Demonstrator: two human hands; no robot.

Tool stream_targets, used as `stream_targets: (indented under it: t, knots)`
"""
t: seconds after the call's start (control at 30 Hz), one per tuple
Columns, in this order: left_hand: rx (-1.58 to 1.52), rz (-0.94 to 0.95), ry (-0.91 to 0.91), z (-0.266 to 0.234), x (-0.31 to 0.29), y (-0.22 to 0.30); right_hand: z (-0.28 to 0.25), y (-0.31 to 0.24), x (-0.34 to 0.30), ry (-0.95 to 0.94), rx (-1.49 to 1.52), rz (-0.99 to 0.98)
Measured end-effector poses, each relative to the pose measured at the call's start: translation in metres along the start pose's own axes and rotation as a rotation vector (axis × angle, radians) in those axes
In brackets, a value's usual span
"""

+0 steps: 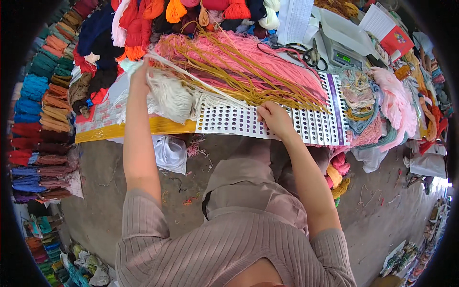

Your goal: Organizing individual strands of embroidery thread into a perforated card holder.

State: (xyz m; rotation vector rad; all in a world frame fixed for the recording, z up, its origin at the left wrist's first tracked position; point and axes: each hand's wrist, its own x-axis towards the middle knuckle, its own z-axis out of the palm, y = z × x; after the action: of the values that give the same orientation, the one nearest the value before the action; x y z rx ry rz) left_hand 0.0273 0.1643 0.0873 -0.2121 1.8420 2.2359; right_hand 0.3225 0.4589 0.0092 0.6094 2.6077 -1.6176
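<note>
Head view: nearest is the right hand (275,119), its fingers curled in a pinch, thumb side toward the left, at the upper rows of the white punched cards (229,123). From these fingers the white strand (203,83) goes leftward and away from the body, its long axis slanting up to the left hand (139,74). The right hand is at its near end, the left at its far end. The left fingers appear closed on it, but the forearm and pale yarn hide them partly, so I cannot be sure. Below the strand, beside the left forearm, lies the fluffy white hank (169,98). Just beyond the right hand are mustard strands (296,98), and behind them pink yarn (248,52). Farther off lie scissors (313,57). The cards' purple band (334,103) carries pale printing, the scale (346,58) shows green lit digits, and the farther paper sheet (292,24) has fine printed rows.
</note>
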Motion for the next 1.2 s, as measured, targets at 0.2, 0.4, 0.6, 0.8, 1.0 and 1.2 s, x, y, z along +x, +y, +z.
stream_targets:
  t: [0.2,0.4,0.6,0.8,1.0,1.2]
  knots:
    - [-0.281,-0.509,-0.776,0.089,-0.130,-0.069,0.018,-0.033,-0.025,0.324,0.220,-0.195]
    - [-0.181,-0.479,-0.921,0.133,-0.184,-0.085,0.023,-0.069,-0.041,0.086,0.661,-0.130]
    - [-0.413,-0.557,-0.996,0.133,-0.180,-0.083,0.019,-0.061,-0.045,0.111,0.873,-0.179]
    - [-0.306,-0.419,-0.865,0.138,-0.186,-0.075,0.014,-0.063,-0.051,0.101,0.894,-0.146]
    - [-0.326,-0.491,-0.937,0.137,-0.188,-0.078,0.023,-0.060,-0.049,0.081,0.777,-0.200]
    - [-0.403,-0.491,-0.790,0.139,-0.192,-0.071,0.019,-0.066,-0.055,0.112,0.875,-0.221]
